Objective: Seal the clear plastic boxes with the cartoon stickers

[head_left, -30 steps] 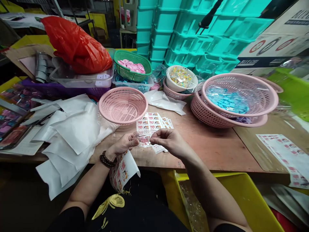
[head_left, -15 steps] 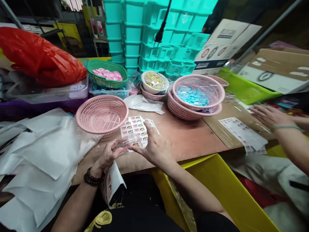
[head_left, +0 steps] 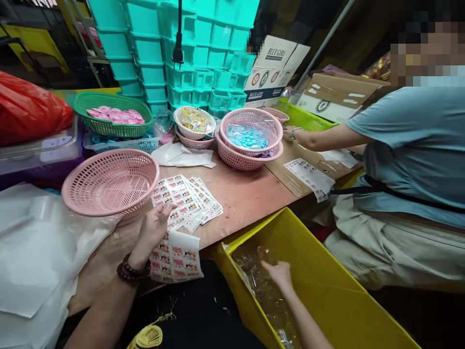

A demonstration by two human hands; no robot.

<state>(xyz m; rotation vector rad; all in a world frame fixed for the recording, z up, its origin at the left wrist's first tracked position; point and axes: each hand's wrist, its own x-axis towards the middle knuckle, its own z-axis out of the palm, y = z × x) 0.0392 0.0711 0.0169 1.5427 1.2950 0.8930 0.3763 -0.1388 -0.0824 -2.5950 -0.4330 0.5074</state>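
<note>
My left hand [head_left: 154,228] is closed above the table's front edge. A sheet of cow-and-pink stickers [head_left: 178,259] hangs beneath its fingers and appears held by them. Down in a yellow bin [head_left: 319,286] at my right, my right hand [head_left: 279,274] grips a clear plastic container [head_left: 268,254]; its fingers are partly hidden behind the clear plastic. Many similar clear pieces [head_left: 263,291] lie in the bin below. More sticker sheets [head_left: 185,201] are fanned out on the table just beyond my left hand.
A pink basket [head_left: 109,182] stands at left, beside white backing paper [head_left: 32,252]. Pink baskets with blue pieces [head_left: 249,138], a green basket [head_left: 112,128] and teal bins [head_left: 196,58] stand behind. A co-worker in a blue shirt [head_left: 410,145] sits at right.
My right hand has left my left hand and moved down right into the yellow bin. The clear container is gone from my left hand. The view has swung right.
</note>
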